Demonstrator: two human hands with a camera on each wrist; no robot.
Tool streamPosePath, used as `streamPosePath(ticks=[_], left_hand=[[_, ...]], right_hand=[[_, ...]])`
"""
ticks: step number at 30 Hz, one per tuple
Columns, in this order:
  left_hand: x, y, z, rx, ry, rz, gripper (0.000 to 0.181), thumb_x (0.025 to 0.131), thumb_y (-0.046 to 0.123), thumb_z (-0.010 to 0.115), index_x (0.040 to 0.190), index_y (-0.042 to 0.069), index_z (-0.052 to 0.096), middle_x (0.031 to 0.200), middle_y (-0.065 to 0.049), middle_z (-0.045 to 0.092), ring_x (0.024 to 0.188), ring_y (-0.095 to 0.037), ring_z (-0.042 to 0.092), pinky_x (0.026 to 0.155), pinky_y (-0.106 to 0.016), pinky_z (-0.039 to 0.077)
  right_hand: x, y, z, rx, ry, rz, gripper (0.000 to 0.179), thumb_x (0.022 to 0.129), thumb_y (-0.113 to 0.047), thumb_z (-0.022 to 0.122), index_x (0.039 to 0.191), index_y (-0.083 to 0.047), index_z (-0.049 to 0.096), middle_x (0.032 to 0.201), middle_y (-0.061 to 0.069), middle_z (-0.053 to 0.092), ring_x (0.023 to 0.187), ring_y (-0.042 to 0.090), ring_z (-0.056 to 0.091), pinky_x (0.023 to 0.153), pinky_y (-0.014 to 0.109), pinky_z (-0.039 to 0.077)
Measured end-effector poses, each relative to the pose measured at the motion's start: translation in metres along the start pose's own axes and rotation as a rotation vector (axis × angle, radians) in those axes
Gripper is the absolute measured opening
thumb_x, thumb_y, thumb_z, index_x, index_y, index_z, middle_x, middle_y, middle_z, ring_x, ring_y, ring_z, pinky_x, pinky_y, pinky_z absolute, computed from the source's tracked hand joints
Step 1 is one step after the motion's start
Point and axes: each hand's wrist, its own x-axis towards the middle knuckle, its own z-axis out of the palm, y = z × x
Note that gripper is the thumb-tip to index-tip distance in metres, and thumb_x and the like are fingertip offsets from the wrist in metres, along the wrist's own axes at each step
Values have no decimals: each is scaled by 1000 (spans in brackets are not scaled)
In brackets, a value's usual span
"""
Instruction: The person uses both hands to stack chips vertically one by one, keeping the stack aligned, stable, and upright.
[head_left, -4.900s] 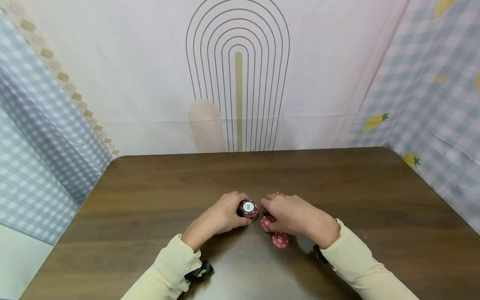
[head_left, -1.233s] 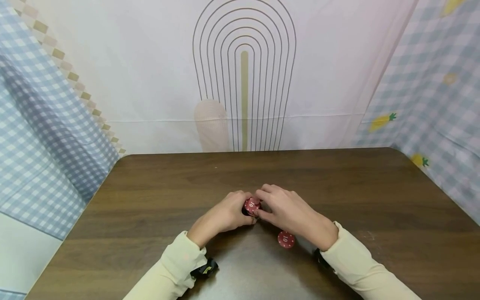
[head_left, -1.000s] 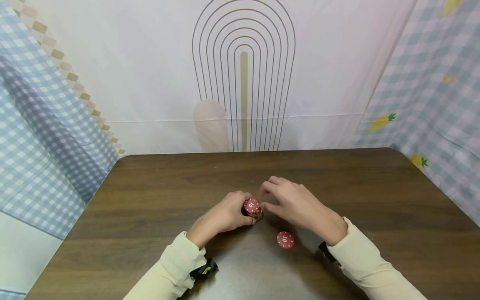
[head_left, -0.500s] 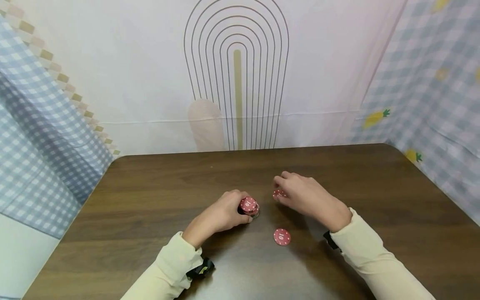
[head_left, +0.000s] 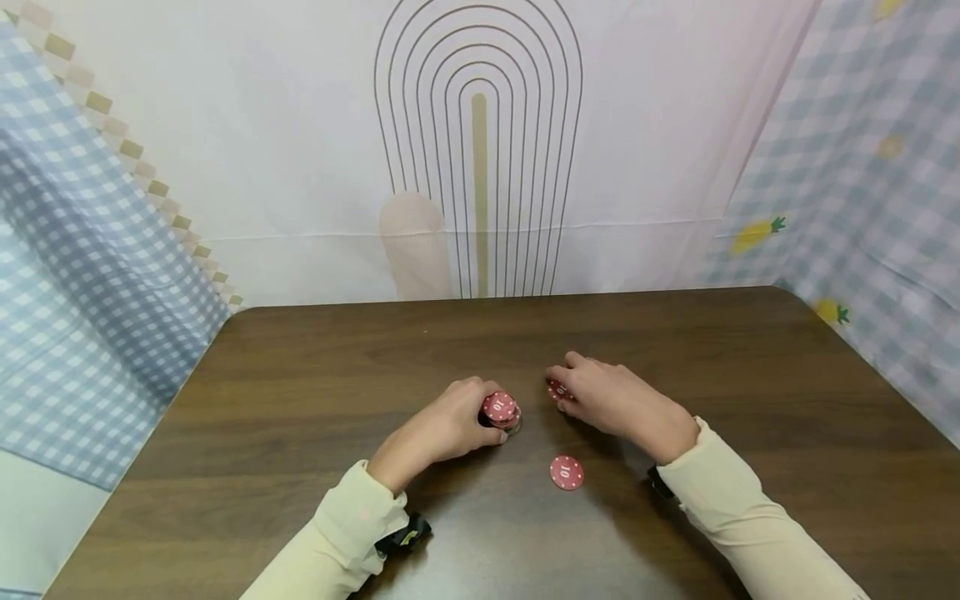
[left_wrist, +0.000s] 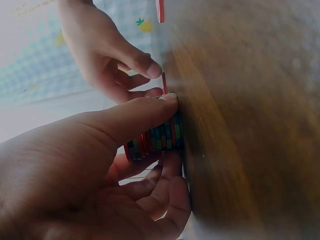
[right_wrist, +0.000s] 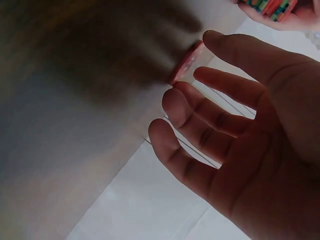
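My left hand [head_left: 450, 419] grips a stack of poker chips [left_wrist: 165, 135], thumb on the near side and fingers curled behind. A red chip marked 10 [head_left: 498, 407] tops the stack. Dark, green and red edges show below it in the left wrist view. To the right, my right hand [head_left: 611, 396] has its thumb and fingertips at opposite edges of another red poker chip [head_left: 558, 390], at or just above the table. The right wrist view shows this chip [right_wrist: 186, 64] between thumb and fingers. Nearer me, a single red chip marked 10 [head_left: 566, 472] lies flat.
The brown wooden table [head_left: 337, 358] runs back to a white cloth backdrop [head_left: 300, 150] with an arch pattern. Blue checked cloth [head_left: 82, 292] hangs at the left and more at the right [head_left: 847, 208]. A black wrist strap [head_left: 405, 533] shows at the left sleeve.
Since about five seconds ago, red chips cover the stack's 100 chip. My right hand has left the stack and come down to the back red chip. My left hand stays around the stack.
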Motion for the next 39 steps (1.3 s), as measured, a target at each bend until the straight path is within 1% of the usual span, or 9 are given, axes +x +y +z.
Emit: streamPosePath(ticks=[1,4,12,18,21,26,34,36,39], left_hand=[[0,0,0,1,2,3,40,84,14,88,119,4,71,109,-11,67,104,-24,65,96,-42,55],[0,1,-1,-1,1,7,40,84,14,88,119,4,71,109,-11,68,104,-24,65,96,-42,55],[1,1,-2,13,-1,18,40,84,14,89,118,4,71,109,-10,68,105,-24,65,96,-41,55],[0,1,-2,1,1,9,39,84,13,88,118,4,71,110,-10,68,106,-24,65,98,-41,54],[0,1,-2,5,-1,8,39,84,13,89,118,4,71,109,-10,68,105,-24,65,97,-41,54],[-1,0,-1,18,2,16,39,83,13,89,116,3,71,108,-9,69,105,-24,66,97,-41,55],[-1,1,-1,4,10,26,39,82,11,90,115,3,71,107,-10,69,104,-25,66,96,-43,55],[-1,1,-1,5,11,27,39,81,11,90,114,3,71,106,-10,69,103,-24,66,96,-43,55],[0,1,0,5,10,20,39,82,11,90,115,4,71,107,-9,69,104,-24,66,96,-42,55]], right_hand=[[0,0,1,3,-9,4,30,96,-13,78,124,-6,71,95,8,59,73,17,59,61,40,56],[0,1,1,12,-28,18,29,96,-12,78,123,-6,72,96,9,58,70,16,57,61,39,56],[0,1,1,10,0,36,6,97,-10,74,99,-8,69,88,6,54,68,17,54,60,40,54],[0,-1,2,6,14,36,12,98,-9,71,88,-10,64,85,5,51,67,16,51,59,37,52],[-1,-3,2,-8,16,37,15,97,-9,71,84,-11,62,85,5,51,67,15,50,59,36,52],[-1,-5,1,-18,-1,36,19,89,-10,77,82,-12,60,87,4,51,71,16,50,59,34,50],[-1,-6,-1,31,-71,77,20,85,-8,74,83,-12,54,88,6,51,72,18,49,61,33,47],[-1,-6,-1,34,-70,79,21,84,-8,74,83,-12,54,87,5,51,72,18,49,61,33,46],[-2,-7,-2,32,-36,64,21,83,-8,73,84,-13,53,86,4,50,71,17,48,60,33,46]])
